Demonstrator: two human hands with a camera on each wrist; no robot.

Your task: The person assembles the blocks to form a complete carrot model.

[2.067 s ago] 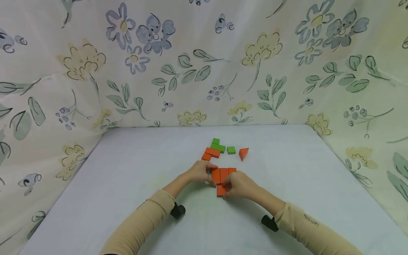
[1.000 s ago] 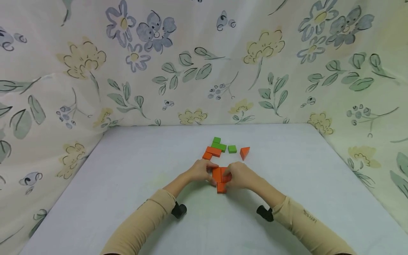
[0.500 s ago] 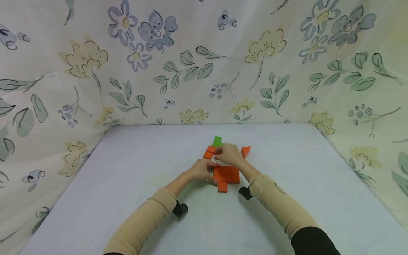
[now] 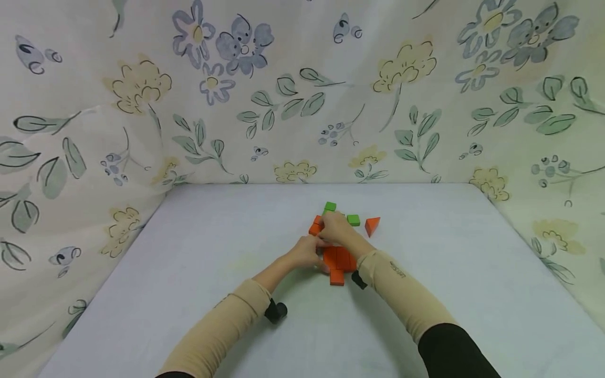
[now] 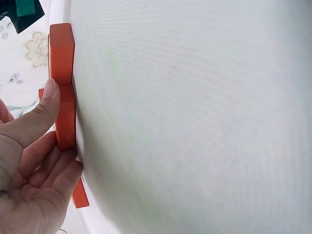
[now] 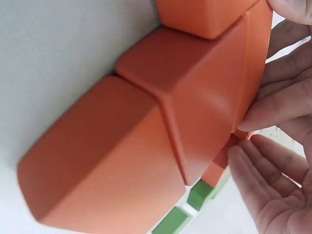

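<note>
Several orange blocks [image 4: 343, 258] lie side by side on the white table, a smaller orange block [image 4: 337, 277] against their near side. My left hand [image 4: 304, 253] grips the left end of this group, thumb at the near end of the leftmost orange block [image 5: 67, 117] and fingers at its far end. My right hand [image 4: 337, 229] reaches past the group, its fingertips pinching at an orange block [image 6: 215, 171] in the right wrist view. Beside those fingertips a small orange block [image 4: 314, 229] shows; the longer orange block behind it is partly covered.
A green block [image 4: 330, 206] lies farthest back, with another green one mostly behind my right hand. Right of them sit a green block [image 4: 353, 220] and an orange triangular block [image 4: 372, 226]. Floral cloth [image 4: 302, 105] hangs along the table's far edge.
My right hand has left the right side of the orange group, moved back and left to the rear orange blocks. Uncovered, the group shows its blocks together. My left hand stays at its left end.
</note>
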